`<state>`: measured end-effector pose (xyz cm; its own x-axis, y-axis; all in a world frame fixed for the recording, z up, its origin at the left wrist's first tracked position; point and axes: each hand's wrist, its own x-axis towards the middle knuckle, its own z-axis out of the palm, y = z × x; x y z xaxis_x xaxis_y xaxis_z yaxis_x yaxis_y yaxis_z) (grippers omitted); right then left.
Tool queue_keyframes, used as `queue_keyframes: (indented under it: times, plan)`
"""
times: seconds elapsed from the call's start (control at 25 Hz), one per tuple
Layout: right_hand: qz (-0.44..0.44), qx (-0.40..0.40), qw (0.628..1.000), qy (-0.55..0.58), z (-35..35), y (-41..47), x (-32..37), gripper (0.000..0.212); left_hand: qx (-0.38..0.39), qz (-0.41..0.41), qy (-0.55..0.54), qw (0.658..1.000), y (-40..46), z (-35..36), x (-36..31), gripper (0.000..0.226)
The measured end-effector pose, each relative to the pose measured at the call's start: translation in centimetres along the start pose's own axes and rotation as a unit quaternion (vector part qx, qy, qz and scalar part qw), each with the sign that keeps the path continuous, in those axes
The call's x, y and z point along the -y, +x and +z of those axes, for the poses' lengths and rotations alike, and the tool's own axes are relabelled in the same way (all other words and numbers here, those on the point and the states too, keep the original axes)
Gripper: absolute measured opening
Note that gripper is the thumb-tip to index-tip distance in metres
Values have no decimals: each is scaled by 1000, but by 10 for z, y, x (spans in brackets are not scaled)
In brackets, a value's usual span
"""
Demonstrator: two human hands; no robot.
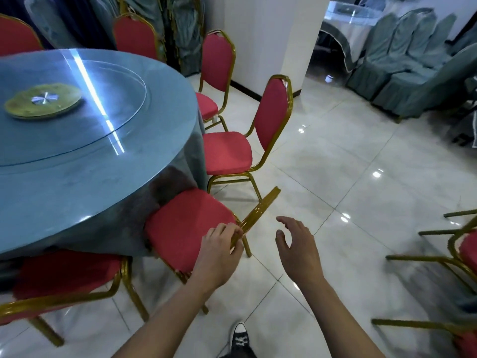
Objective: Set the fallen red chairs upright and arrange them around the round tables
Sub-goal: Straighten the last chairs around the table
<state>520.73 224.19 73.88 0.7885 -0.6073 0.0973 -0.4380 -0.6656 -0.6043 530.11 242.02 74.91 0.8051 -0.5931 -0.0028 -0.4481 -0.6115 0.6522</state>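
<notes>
A round table with a blue cloth and a glass turntable fills the left. Several red chairs with gold frames stand upright around it. The nearest red chair stands with its seat partly under the tablecloth. My left hand grips the top of its gold backrest frame. My right hand hovers just right of that backrest, fingers relaxed, holding nothing. At the right edge lies a fallen red chair with its gold legs pointing left. Another fallen chair shows at the bottom right.
A white pillar stands behind the chairs. Green-covered chairs and a second table stand at the back right. Glossy tiled floor spreads between me and them. My black sneaker shows at the bottom.
</notes>
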Motion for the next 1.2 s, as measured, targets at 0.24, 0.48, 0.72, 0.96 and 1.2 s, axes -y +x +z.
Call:
queue_keyframes:
  times: [0.24,0.48,0.72,0.96,1.2]
  plan:
    - [-35,60,998,-2,-14,69,-32,34,-35,-78,-17,996,43,41,-28,26]
    - [-92,176,979,-38,-1,132,-38,52,-60,-193,21,979,61,66,-29,34]
    - [-179,315,928,-84,16,146,-74,67,-130,-323,162,923,75,97,-58,67]
    - [-242,322,911,-91,24,174,-85,74,-205,-395,136,885,94,112,-61,60]
    - [-275,355,889,-88,39,226,-70,76,-206,-374,97,899,126,94,-42,57]
